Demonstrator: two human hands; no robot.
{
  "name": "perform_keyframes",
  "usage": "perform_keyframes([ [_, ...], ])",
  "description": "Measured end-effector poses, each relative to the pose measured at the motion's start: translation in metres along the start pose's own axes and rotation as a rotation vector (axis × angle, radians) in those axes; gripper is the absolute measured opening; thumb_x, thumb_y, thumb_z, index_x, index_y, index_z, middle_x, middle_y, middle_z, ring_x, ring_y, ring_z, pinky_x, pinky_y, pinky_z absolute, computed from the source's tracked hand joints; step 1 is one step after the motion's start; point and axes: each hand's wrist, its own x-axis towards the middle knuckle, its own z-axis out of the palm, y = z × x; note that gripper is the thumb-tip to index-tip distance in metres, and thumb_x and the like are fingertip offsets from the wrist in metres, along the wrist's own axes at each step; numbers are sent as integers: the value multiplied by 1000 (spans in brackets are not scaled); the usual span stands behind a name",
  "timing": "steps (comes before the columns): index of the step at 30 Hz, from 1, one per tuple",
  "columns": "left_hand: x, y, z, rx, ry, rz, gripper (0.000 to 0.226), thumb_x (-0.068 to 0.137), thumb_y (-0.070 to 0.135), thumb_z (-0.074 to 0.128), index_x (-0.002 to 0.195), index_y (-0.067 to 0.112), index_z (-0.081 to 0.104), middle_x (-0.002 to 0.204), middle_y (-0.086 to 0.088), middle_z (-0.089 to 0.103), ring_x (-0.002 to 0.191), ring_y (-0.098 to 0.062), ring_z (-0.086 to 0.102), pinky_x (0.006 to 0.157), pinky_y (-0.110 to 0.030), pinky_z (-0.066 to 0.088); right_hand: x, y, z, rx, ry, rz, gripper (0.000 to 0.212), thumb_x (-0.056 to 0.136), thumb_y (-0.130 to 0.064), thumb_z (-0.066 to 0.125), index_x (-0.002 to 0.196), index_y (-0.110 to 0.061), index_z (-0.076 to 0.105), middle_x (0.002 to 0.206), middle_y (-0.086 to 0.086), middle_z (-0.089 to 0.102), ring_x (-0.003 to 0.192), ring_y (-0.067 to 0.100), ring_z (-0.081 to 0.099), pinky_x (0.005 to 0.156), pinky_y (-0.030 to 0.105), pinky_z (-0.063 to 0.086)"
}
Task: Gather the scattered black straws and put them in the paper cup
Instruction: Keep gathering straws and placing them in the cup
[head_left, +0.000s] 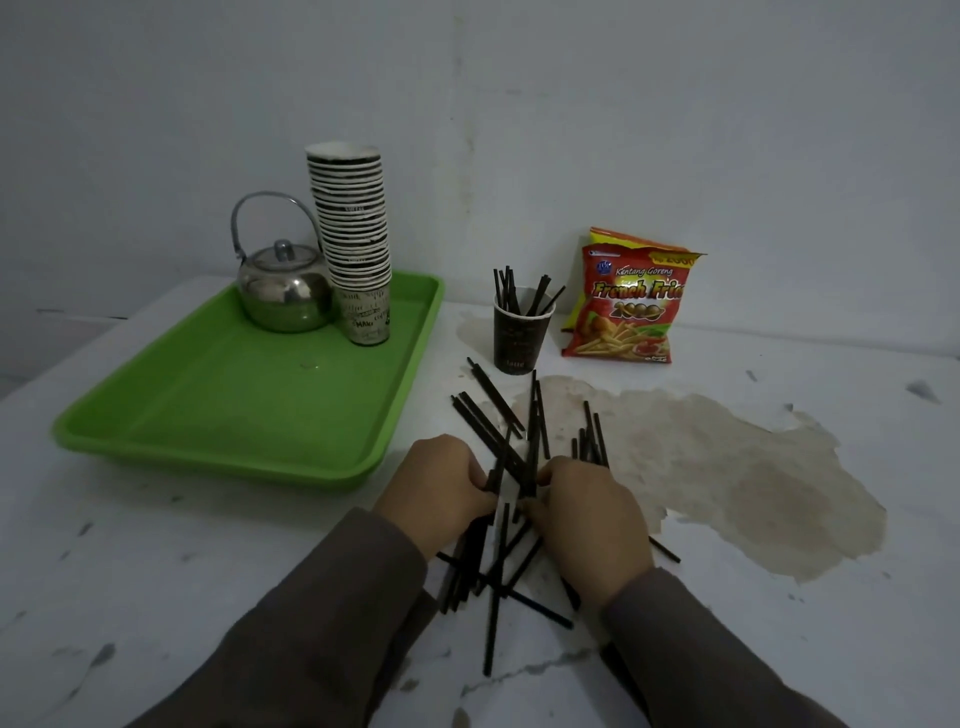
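Both hands working low centre on the worn white table (156, 545), grey sleeves showing. Left hand (441, 486) and right hand (587, 512) are curling inward toward each other, fingers partly closed round a loose bundle of thin black plastic straws (506, 467) pinched between them; how firm the hold is, I cannot tell. Most straws in the pile are lying with long axes running roughly 6 to 12 o'clock, far ends fanning toward 11 and 1; a few near the wrists are crossing toward 4 o'clock. Dark brown paper cup (521, 335) is standing upright at 12 o'clock from the hands, several straws already in it, leaning, tips pointing up. Green plastic tray (234, 405) at 10 o'clock is carrying a steel teapot (284, 291) and stacked paper cups (356, 234). Red snack bag (628, 301) is leaning at 1 o'clock.
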Motion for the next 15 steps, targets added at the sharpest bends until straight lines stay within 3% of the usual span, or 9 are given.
perform_keyframes([
  [5, 1, -3, -3, -163, -49, -31, 11, 74, 9, 73, 83, 3, 73, 67, -7, 67, 54, -13, 59, 55, -23, 55, 6, 1, 1, 64, -18, 47, 18, 85, -25, 56, 94, -14, 66, 88, 2, 68, 79, 19, 63, 75, 32, 54],
  [9, 3, -7, -7, -239, -30, -7, 11, 74, 13, 74, 84, 8, 75, 73, -10, 72, 68, -25, 69, 65, -33, 60, 9, 4, -6, 213, -58, 92, 17, 83, -24, 60, 90, -13, 70, 85, 2, 68, 78, 18, 64, 78, 36, 55],
  [13, 2, -2, -18, -438, -49, -8, 9, 77, 12, 72, 85, 8, 73, 76, -7, 70, 64, -10, 64, 58, -18, 55, 11, 6, -24, 414, -13, 63, 10, 84, -19, 62, 88, -14, 70, 76, -5, 61, 68, 3, 55, 62, 14, 44],
  [15, 0, 5, -29, -573, -86, 4, 8, 79, 9, 70, 86, 7, 71, 77, -4, 68, 61, -3, 65, 59, -14, 55, 12, 6, -37, 516, -17, 53, 7, 85, -18, 61, 82, -17, 68, 74, -9, 59, 68, 2, 53, 58, 10, 37],
])
